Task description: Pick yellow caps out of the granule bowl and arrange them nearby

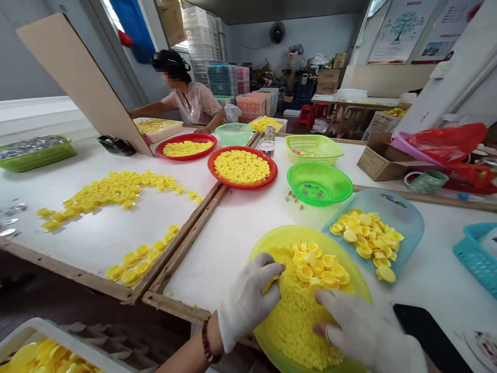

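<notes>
Two gloved hands at work over a bowl of loose pellets, seen from where I stand in the room. The left hand is curled at the bowl's left side, thumb bent towards fingers; yellow shows between them, but whether it is a gripped cup or the contents behind cannot be made out. The right hand, blurred, reaches in from the opposite side, its fingertips just beside the lowest cups; its grasp, if any, is likewise unclear. The cups lie heaped on the pellets, beyond and between the hands.

Likely faults, in my judgement: the heap leans over a loose bed, so a stray knuckle could send cups sliding down under the palms. A fast sweep could flick pellets over the rim. The bowl's near side seems to reach the edge of the surface (the hands hide part of this), so heavy pressure there might tip it. Beyond the right hand, a cup at the lip of the blue tray could drop off if the tray were nudged. The phone, just right of that hand, invites a knock from the wrist.
</notes>
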`<state>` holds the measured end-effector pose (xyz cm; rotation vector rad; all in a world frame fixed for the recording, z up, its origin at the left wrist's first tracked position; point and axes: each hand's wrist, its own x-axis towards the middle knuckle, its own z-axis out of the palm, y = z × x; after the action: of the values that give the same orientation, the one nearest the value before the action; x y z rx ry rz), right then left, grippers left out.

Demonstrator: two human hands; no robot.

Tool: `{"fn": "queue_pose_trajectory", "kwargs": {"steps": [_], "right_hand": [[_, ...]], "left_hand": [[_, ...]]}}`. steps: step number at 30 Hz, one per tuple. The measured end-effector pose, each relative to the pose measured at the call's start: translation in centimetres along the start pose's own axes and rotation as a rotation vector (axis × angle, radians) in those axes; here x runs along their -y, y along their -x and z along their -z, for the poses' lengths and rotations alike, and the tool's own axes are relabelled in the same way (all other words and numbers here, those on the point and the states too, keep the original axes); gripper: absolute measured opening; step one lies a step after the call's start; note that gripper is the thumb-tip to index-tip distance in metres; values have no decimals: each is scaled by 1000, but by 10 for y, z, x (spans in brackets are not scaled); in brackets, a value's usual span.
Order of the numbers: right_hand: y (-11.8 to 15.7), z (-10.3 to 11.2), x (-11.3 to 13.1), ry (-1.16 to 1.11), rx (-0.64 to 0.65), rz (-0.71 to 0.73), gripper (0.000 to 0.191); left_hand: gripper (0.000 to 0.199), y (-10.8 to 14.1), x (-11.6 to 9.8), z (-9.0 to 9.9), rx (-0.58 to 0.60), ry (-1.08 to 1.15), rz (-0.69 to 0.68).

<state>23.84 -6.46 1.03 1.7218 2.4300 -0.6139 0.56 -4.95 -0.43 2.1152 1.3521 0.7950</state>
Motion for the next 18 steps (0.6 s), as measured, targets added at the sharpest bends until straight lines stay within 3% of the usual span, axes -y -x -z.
{"fn": "queue_pose_trajectory", "kwargs": {"steps": [3,6,11,14,18], "right_hand": [[5,4,19,15,209,-24,44],[-6,1,34,-63,220,42,44],[-24,-9,21,-231,98,217,26],[-26,-4,9,-313,1,286,22],[-29,9,13,-385,-211,387,18]], "left_hand": [[38,8,3,-2,135,-203,-21],[47,10,5,-10,127,-281,30],[27,9,9,-12,40,-235,50],[28,8,10,-13,-8,-178,17],[30,4,6,-19,36,-143,27]]}}
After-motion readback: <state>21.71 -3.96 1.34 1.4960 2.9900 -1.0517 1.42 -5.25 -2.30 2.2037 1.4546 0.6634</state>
